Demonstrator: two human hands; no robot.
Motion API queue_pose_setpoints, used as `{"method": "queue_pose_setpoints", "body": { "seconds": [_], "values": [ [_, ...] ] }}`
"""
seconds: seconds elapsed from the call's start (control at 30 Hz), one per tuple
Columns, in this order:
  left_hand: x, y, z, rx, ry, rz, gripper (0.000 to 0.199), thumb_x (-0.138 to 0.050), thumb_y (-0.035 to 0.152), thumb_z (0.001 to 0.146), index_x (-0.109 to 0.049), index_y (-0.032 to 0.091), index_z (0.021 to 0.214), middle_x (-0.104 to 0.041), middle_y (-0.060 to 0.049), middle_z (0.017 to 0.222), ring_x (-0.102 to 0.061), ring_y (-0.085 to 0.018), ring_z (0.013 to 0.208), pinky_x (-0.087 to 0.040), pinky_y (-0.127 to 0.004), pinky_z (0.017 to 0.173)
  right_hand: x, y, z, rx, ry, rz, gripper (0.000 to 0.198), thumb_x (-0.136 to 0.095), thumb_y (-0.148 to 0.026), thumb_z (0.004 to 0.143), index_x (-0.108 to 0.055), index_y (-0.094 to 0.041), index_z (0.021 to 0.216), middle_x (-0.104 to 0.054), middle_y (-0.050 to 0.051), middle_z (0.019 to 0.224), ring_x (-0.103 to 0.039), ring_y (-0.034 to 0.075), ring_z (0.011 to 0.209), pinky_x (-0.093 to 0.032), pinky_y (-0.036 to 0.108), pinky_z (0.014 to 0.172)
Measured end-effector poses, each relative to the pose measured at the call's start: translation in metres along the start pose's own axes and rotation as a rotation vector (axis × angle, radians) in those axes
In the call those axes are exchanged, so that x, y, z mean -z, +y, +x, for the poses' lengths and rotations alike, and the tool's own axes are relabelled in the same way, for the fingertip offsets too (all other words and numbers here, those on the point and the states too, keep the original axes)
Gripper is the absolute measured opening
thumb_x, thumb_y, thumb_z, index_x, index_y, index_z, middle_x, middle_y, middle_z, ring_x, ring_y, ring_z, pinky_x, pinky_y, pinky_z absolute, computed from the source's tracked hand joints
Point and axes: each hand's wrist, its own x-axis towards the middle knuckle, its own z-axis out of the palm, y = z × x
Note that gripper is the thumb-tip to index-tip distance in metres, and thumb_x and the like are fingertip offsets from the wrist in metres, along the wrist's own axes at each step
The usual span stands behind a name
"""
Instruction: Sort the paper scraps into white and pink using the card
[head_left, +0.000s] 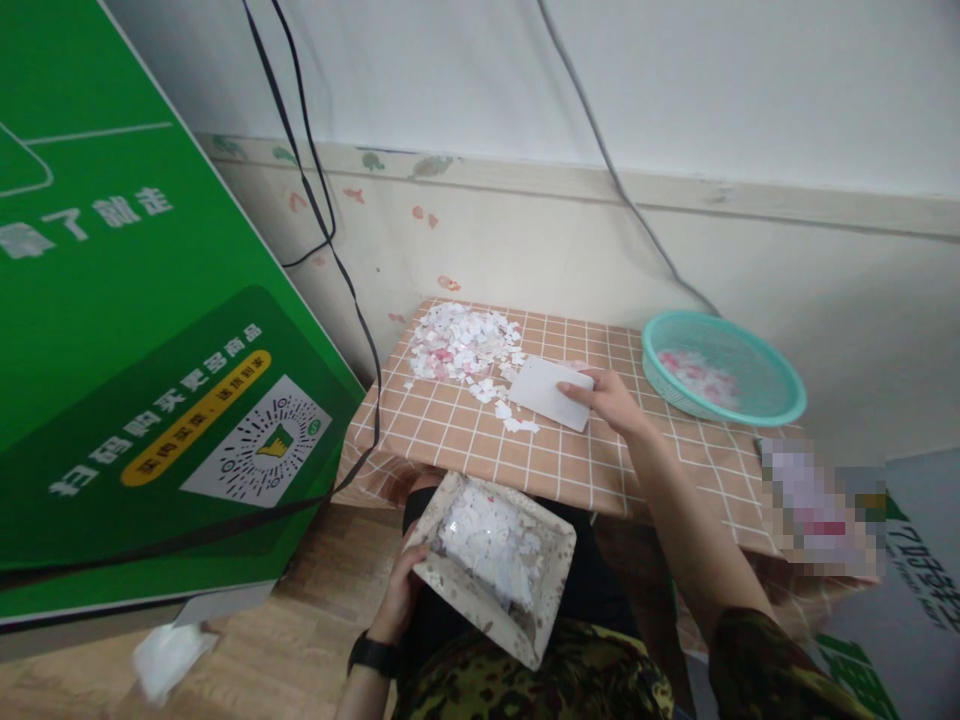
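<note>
With its fingers on the left rim, my left hand (406,590) holds a speckled rectangular tray (487,618) below the table's front edge, over my lap. Many white paper scraps (491,540) lie inside the tray. Over the tabletop, my right hand (604,396) grips a flat white card (550,392) by its right end, thumb on top. The card's left end is beside loose scraps. A wide pile of torn white and pink paper pieces (461,343) spreads across the table's far left part.
A brown checked cloth covers the table (600,460). At its right stands a turquoise mesh basket (784,395) with pink and white scraps. A green sign (112,300) rises on the left, with black cables (352,290) hanging beside it. The wall (510,230) borders the table's back.
</note>
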Motion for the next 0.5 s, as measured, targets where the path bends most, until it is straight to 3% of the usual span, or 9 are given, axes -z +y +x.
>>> {"method": "queue_pose_setpoints", "body": {
  "seconds": [0.13, 0.33, 0.5],
  "values": [
    [-0.001, 0.002, 0.000, 0.008, -0.035, 0.000, 0.030, -0.077, 0.041, 0.065, -0.076, 0.016, 0.081, -0.078, -0.009, 0.099, -0.068, -0.035, 0.098, -0.050, -0.044, 0.090, 0.003, 0.001, -0.003, -0.054, -0.117, -0.038, 0.043, -0.072, -0.058, 0.076, -0.068, -0.016, 0.068, -0.062, 0.003, 0.068, -0.054, 0.015, 0.063, -0.042, 0.027, 0.055],
    [0.002, 0.000, 0.001, 0.005, -0.041, 0.000, 0.035, -0.077, 0.042, 0.067, -0.078, 0.016, 0.091, -0.079, -0.009, 0.099, -0.068, -0.035, 0.101, -0.048, -0.046, 0.095, 0.007, 0.010, -0.006, -0.061, -0.009, 0.018, 0.043, -0.073, -0.059, 0.075, -0.072, -0.015, 0.077, -0.067, 0.006, 0.075, -0.057, 0.017, 0.066, -0.044, 0.028, 0.055],
    [0.002, -0.002, 0.003, -0.013, -0.049, -0.007, 0.030, -0.077, 0.041, 0.066, -0.078, 0.018, 0.086, -0.079, -0.008, 0.094, -0.067, -0.037, 0.105, -0.048, -0.048, 0.096, -0.007, 0.014, -0.021, -0.124, -0.129, 0.026, 0.048, -0.073, -0.063, 0.074, -0.064, -0.016, 0.064, -0.057, 0.001, 0.059, -0.048, 0.012, 0.054, -0.037, 0.026, 0.048]
  ]
}}
